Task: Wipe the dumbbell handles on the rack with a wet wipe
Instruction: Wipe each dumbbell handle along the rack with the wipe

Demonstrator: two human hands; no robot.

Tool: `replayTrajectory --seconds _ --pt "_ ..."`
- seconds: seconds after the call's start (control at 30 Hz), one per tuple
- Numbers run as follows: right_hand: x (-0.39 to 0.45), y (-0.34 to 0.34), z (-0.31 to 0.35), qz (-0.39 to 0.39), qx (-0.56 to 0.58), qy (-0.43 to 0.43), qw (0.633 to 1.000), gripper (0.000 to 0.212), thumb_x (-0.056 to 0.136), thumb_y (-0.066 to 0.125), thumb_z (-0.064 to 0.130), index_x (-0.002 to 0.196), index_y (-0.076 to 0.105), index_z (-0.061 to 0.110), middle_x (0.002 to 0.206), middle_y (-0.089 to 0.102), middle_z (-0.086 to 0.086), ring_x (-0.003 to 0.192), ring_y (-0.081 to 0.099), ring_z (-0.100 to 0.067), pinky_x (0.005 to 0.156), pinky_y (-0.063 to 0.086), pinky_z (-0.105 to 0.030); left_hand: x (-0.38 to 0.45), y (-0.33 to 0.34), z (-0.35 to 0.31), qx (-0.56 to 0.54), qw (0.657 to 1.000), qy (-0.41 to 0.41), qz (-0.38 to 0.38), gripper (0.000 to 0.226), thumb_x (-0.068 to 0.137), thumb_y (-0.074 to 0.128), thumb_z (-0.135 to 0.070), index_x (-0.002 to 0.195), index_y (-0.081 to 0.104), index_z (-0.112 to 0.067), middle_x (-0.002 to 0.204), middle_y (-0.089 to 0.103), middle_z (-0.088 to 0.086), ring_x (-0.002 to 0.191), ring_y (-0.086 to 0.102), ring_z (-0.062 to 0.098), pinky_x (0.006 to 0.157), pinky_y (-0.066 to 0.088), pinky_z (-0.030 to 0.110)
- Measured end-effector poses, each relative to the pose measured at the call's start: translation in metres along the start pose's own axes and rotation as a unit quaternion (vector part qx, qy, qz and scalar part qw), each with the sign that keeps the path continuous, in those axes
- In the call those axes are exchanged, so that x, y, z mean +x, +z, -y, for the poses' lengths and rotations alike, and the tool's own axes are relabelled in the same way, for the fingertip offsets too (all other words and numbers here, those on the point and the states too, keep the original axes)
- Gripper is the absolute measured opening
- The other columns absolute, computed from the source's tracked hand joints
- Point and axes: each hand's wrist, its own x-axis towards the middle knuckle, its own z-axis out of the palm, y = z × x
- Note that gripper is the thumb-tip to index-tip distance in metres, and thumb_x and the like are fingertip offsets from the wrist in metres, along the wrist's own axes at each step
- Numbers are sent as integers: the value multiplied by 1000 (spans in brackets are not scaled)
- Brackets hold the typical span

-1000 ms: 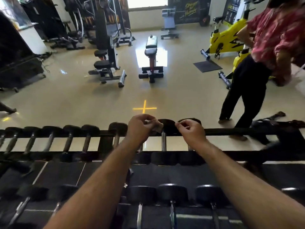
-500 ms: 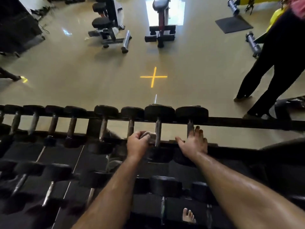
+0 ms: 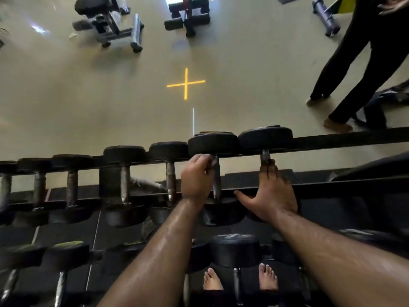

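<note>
A black rack carries a row of black dumbbells with steel handles on its top tier. My left hand holds a small grey wet wipe against the upper part of one steel handle, fingers curled round the wipe. My right hand lies flat with straight fingers on the handle of the neighbouring dumbbell to the right, thumb spread along the rack's front rail. Most of that handle is hidden under the hand.
More dumbbells fill the top tier to the left, and a lower tier sits near my bare feet. Beyond the rack, a person in black trousers stands at the right. Benches stand on the far floor.
The view tilted further down and closer to the rack. My left hand slid with the wipe up the handle toward the far weight head. My right hand stays on the neighbouring handle.
</note>
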Motion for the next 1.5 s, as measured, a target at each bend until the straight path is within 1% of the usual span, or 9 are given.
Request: replayTrajectory --seconds 0.27,0.47,0.63,0.73,0.9,1.1,1.27,1.4,1.5 --pt "1 1 6 11 -24 11 1000 140 72 36 101 171 -1 10 179 8 -14 165 14 -29 132 21 -48 -19 -14 30 46 943 133 301 26 79 74 -13 103 82 -21 104 76 0 96 72 25 84 59 33" --pt "0 -4 9 28 -30 13 999 150 64 38 107 171 -2 9 179 7 -14 164 16 -30 131 23 -49 14 2 12 61 980 171 80 18 86 75 -8 102 78 -16 97 72 3 83 66 28 66 56 35" --pt "-2 -8 10 37 -34 12 999 159 56 29 114 170 -5 10 180 3 -12 165 13 -29 133 19 -49 -1 11 37 139 915 324 197 20 77 75 -16 97 80 -19 99 74 1 92 68 30 74 59 43" --pt "-3 -9 12 52 -40 12 998 165 51 25 117 169 -15 10 179 -5 -13 165 6 -31 134 13 -50 -5 0 43 70 916 298 258 24 78 71 -15 99 80 -22 96 73 -1 92 65 27 78 59 39" --pt "-4 -14 14 69 -55 2 996 173 44 30 119 168 -13 7 179 -6 -16 165 3 -32 134 11 -52 17 9 18 134 945 289 71 11 88 70 -10 92 76 -18 91 71 0 84 60 26 78 52 38" --pt "-2 -14 14 77 -59 -5 995 176 40 28 120 169 -10 7 179 -9 -16 166 2 -32 134 10 -51 14 6 7 195 818 236 487 21 94 68 -25 112 74 -20 110 71 3 107 64 27 89 54 39" --pt "-4 -17 15 83 -65 -8 994 176 40 26 120 169 -7 6 179 -7 -16 166 3 -32 134 13 -50 32 -6 -3 -4 934 92 346 16 91 79 -26 108 80 -24 101 78 -9 93 71 8 80 54 23" --pt "-5 -17 15 83 -66 -6 994 176 39 25 121 170 -1 6 179 -3 -17 165 5 -32 133 15 -51 19 7 -19 169 863 111 463 22 90 77 -27 112 78 -31 98 72 -5 90 70 19 78 59 34" --pt "-5 -19 16 89 -73 -7 993 175 40 21 121 170 0 6 179 -3 -17 166 4 -33 134 14 -50 26 -13 -2 115 847 65 515 19 86 81 -28 105 80 -26 92 72 -9 85 69 13 76 57 29"
